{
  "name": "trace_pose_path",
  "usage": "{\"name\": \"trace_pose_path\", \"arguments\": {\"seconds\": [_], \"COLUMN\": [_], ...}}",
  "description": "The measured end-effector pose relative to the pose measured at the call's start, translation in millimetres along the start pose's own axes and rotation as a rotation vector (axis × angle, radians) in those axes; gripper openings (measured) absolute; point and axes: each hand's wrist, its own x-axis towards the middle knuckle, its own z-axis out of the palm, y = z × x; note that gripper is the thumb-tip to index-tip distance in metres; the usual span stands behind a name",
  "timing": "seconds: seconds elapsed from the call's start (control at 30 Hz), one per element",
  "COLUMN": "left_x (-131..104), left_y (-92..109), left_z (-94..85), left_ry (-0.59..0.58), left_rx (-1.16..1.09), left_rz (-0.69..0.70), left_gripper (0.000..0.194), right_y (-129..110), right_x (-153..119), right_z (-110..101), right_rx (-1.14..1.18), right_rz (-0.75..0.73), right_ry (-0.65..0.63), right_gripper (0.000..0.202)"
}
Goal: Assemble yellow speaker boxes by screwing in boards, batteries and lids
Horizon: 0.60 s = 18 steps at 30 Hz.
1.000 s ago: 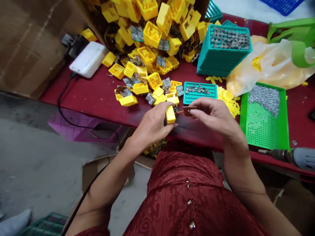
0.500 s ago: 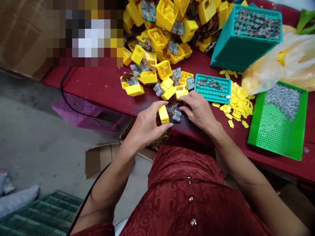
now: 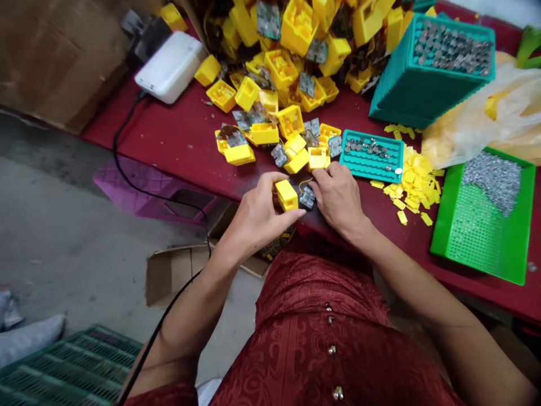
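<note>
My left hand [image 3: 262, 215] grips a small yellow plastic housing [image 3: 287, 195] between thumb and fingers, just over the table's front edge. Beside it lies a grey square part [image 3: 307, 197], with a thin yellow wire looping above it. My right hand [image 3: 341, 198] is closed at the right of this part, its fingertips bent down near the wire. What those fingers pinch is hidden. Beyond both hands sit several yellow housings [image 3: 297, 161] with grey parts hanging from them on wires.
A teal tray [image 3: 372, 169] of button-like metal discs lies right of my hands, by loose yellow tabs [image 3: 416, 175]. Further right are a green basket [image 3: 477, 237] of metal pins and a stack of teal trays [image 3: 406, 84]. A white box [image 3: 169, 67] with a black cable stands left.
The view has shifted a little, so the table appears further right and lower. The yellow housing has turned in my left hand, showing its end. My right fingers have curled in closer to the grey part.
</note>
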Motion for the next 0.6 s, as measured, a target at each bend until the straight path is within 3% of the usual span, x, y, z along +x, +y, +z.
{"name": "trace_pose_path", "arguments": {"seconds": [0.13,0.23,0.3,0.47,0.6], "left_x": [1.5,7.9,11.7,19.0,21.8], "left_y": [5.8,7.7,8.9,12.7,19.0], "left_z": [-4.0,-9.8,-14.9,-20.3,-11.6], "left_ry": [-0.053,-0.167,-0.266,-0.697,-0.835], "left_rx": [-0.006,-0.09,-0.21,-0.602,-0.791], "left_rz": [-0.021,-0.086,-0.151,-0.294,-0.353], "left_gripper": [0.046,0.052,0.053,0.049,0.058], "right_y": [0.6,9.7,13.4,3.8,-2.5], "right_x": [-3.3,-1.5,6.0,44.3,47.3], "right_z": [-17.7,-36.4,-53.2,-88.2,-104.8], "right_rx": [0.01,0.015,0.01,0.053,0.27], "right_rz": [-0.051,-0.083,-0.113,-0.235,-0.235], "right_ry": [-0.1,-0.106,-0.116,-0.145,-0.11], "right_gripper": [0.028,0.023,0.022,0.022,0.014]}}
